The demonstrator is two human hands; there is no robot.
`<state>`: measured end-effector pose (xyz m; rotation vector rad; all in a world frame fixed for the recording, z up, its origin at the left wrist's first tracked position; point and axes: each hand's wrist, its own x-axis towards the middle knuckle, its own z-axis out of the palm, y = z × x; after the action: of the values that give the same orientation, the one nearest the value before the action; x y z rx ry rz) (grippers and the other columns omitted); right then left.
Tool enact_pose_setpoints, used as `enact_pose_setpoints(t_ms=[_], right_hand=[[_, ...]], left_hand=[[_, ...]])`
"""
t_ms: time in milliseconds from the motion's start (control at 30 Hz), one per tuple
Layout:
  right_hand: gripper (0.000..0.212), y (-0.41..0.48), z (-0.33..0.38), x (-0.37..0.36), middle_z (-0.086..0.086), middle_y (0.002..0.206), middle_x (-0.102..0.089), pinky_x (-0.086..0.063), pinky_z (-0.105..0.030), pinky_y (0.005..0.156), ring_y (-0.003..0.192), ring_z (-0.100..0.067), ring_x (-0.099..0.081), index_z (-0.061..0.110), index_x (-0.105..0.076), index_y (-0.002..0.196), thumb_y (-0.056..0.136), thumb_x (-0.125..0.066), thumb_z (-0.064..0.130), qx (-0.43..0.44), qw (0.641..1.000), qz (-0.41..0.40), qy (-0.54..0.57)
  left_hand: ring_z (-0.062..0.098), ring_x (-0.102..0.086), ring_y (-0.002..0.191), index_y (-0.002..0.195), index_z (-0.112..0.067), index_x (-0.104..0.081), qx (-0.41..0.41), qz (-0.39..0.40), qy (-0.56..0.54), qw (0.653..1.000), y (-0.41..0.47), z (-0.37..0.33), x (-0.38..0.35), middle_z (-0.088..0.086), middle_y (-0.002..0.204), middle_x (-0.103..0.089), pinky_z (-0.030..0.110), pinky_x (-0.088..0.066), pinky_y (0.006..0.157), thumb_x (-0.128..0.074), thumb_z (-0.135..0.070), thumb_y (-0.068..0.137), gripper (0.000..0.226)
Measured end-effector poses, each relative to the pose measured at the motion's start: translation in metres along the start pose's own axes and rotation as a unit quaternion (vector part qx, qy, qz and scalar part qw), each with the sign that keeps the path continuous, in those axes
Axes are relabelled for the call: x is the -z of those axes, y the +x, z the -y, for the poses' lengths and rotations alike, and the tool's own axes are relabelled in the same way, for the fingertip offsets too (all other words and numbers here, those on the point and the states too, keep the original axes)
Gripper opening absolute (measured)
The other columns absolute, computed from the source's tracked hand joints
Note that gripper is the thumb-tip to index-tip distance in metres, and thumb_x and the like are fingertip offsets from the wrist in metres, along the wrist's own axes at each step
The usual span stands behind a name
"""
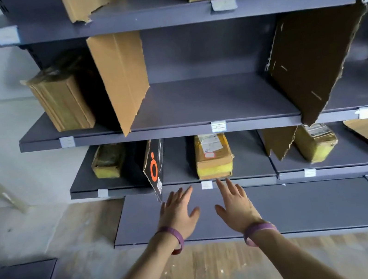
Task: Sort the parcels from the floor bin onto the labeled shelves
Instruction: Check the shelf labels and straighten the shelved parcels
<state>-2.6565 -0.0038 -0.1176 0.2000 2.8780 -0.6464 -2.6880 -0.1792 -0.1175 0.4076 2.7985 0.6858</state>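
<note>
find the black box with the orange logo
Head view, left of centre: the black box stands on edge on the lower shelf, just above the left hand, left of the yellow-ended parcel.

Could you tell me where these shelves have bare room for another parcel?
The middle shelf is bare between the tan cardboard divider and the dark cardboard divider. The bottom shelf is bare too. Tighter: either side of the yellow-taped parcel.

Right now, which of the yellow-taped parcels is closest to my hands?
The middle parcel, with the white shipping label, on the shelf just beyond the fingertips of your right hand. The left parcel and right parcel sit farther off.
</note>
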Motion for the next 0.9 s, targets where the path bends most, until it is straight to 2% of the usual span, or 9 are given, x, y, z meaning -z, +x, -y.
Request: enact_pose_setpoints(t_ms=[200,467,767,900], right_hand=[[0.073,0.031,-0.036,0.005,-0.007,0.164,0.001,-0.024,-0.045,0.119,0.149,-0.034,-0.007,0.023,0.000,0.155,0.099,-0.046,0.030,-0.054,0.997,0.045,-0.026],[0.074,0.091,-0.065,0.017,-0.009,0.163,0.000,-0.026,-0.046,0.118,0.149,-0.037,-0.006,0.024,-0.001,0.156,0.097,-0.047,0.022,-0.093,0.993,0.063,-0.046],[0.083,0.143,-0.066,0.010,0.001,0.163,0.014,-0.025,-0.049,0.118,0.149,-0.038,0.009,0.032,0.002,0.155,0.092,-0.047,0.008,-0.074,0.993,0.070,-0.061],[0.086,0.155,-0.069,0.007,0.006,0.162,0.016,-0.026,-0.047,0.118,0.150,-0.035,0.007,0.029,0.007,0.155,0.089,-0.044,0.005,-0.075,0.992,0.083,-0.064]], left_hand=[[0.023,-0.004,0.147,0.150,-0.034,-0.011,0.016,0.048,0.028,0.998,0.053,-0.014,-0.020,-0.002,0.160,-0.009,0.046,-0.010,0.118,-0.040,-0.044,0.096,0.063],[0.029,-0.007,0.146,0.151,-0.031,-0.004,0.019,0.114,0.047,0.992,0.134,-0.015,-0.044,0.003,0.160,-0.005,0.046,-0.017,0.117,-0.042,-0.039,0.096,0.068],[0.031,-0.002,0.146,0.149,-0.036,0.008,0.047,0.171,0.048,0.983,0.173,-0.018,-0.053,-0.002,0.160,0.010,0.049,-0.017,0.116,-0.043,-0.036,0.096,0.074],[0.030,0.000,0.147,0.148,-0.038,0.012,0.059,0.182,0.053,0.980,0.185,-0.017,-0.056,-0.007,0.159,0.014,0.051,-0.015,0.116,-0.044,-0.032,0.096,0.076]])
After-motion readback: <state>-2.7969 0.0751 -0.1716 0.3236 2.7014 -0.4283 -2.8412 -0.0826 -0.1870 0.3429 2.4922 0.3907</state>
